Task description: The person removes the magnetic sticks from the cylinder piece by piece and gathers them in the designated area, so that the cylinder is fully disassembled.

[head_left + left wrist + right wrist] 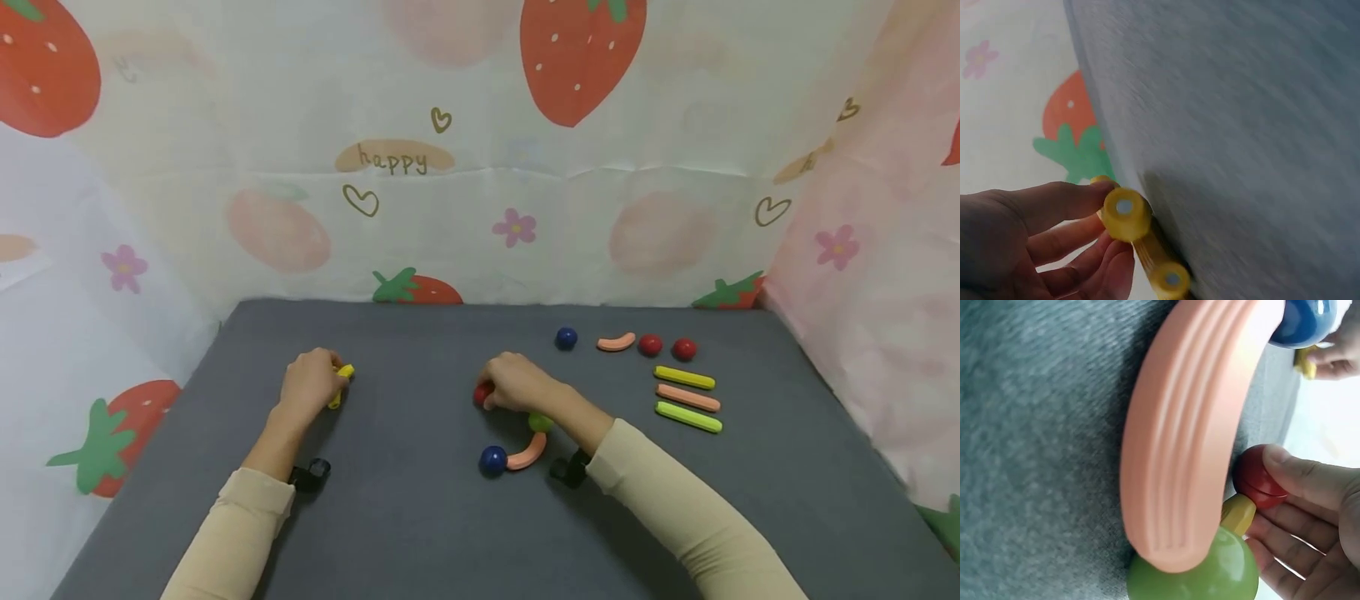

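On the left of the table, my left hand (309, 385) pinches yellow magnetic stick pieces (1127, 215). Two of their ends, each with a pale metal centre, face the left wrist camera; whether they are separate sticks is unclear. Near the middle, the thumb and fingers of my right hand (517, 383) pinch a red ball (1259, 475). A short visible part of a yellow stick (1238, 514) lies between it and a green ball (1200, 575). From the green ball a curved peach stick (1179, 437) runs to a blue ball (492, 460) on the table.
At the back right lie another blue ball (566, 337), a curved peach stick (617, 342) and two red balls (650, 345). In front of them are straight yellow (684, 377), peach (687, 397) and lime (688, 417) sticks. A printed curtain (465, 233) borders the grey table (405, 517).
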